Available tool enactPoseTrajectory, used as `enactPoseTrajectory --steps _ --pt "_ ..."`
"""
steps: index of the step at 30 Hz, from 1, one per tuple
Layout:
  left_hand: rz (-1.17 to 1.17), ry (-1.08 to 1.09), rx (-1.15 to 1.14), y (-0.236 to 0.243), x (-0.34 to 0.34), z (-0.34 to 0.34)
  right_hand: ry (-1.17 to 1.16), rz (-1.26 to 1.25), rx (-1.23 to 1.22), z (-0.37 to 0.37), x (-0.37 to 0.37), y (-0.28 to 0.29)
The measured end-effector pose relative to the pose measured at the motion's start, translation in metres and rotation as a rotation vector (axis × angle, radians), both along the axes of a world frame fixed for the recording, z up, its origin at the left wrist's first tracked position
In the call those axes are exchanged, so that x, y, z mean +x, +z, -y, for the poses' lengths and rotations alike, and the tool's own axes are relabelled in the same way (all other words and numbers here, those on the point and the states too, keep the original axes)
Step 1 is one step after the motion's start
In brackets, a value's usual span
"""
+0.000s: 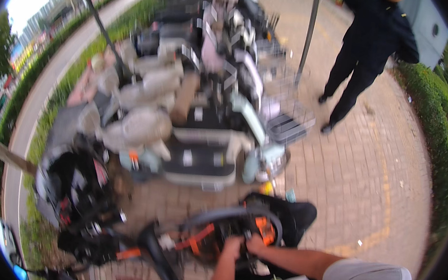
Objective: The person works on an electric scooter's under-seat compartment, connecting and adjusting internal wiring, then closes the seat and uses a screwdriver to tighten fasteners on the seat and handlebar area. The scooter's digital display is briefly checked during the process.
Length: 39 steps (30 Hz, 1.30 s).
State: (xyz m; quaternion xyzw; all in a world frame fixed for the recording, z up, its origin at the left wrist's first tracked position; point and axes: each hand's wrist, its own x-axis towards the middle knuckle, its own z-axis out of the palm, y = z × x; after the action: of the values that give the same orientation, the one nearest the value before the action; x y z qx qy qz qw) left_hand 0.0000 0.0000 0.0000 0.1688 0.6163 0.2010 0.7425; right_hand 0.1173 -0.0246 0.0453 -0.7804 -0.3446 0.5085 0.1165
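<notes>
A black and orange two-wheeler (204, 239) is right in front of me, with a grey curved band (212, 212) arching over its middle. My left hand (233, 245) and my right hand (255, 244) are close together over its dark parts, just beside an orange panel (266, 230). Both hands look closed, with fingers curled down; whatever they grip is hidden or blurred. A long black saddle (159, 257) points toward me at the left of the hands. Beyond the orange panel lies a bulky black part (300, 216).
Parked scooters (201, 154) fill the space ahead, some with pale covers (137, 127). A person in dark clothes (367, 51) stands on the brick paving (332, 187), near a thin pole (309, 35). Black gear (73, 185) is heaped at left; a hedge (424, 99) borders the right.
</notes>
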Motion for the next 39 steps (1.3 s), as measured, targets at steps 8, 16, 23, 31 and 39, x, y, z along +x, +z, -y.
enactPoseTrajectory --steps 8,16,23,31,39 --pt "0.371 0.033 -0.127 0.031 -0.028 0.012 -0.127 -0.091 0.009 0.01 0.004 0.028" --pt "0.541 0.126 -0.25 0.033 -0.035 0.005 -0.05 -0.112 -0.075 0.005 0.008 0.033" --pt "0.455 -0.067 -0.161 0.029 -0.035 0.008 -0.107 -0.225 -0.151 0.001 0.011 0.047" --pt "0.498 0.303 -0.312 0.039 -0.034 0.016 -0.14 -0.217 -0.208 -0.006 0.007 0.06" --pt "0.546 0.522 -0.43 0.041 -0.037 0.018 0.087 -0.063 -0.278 -0.021 0.005 0.082"
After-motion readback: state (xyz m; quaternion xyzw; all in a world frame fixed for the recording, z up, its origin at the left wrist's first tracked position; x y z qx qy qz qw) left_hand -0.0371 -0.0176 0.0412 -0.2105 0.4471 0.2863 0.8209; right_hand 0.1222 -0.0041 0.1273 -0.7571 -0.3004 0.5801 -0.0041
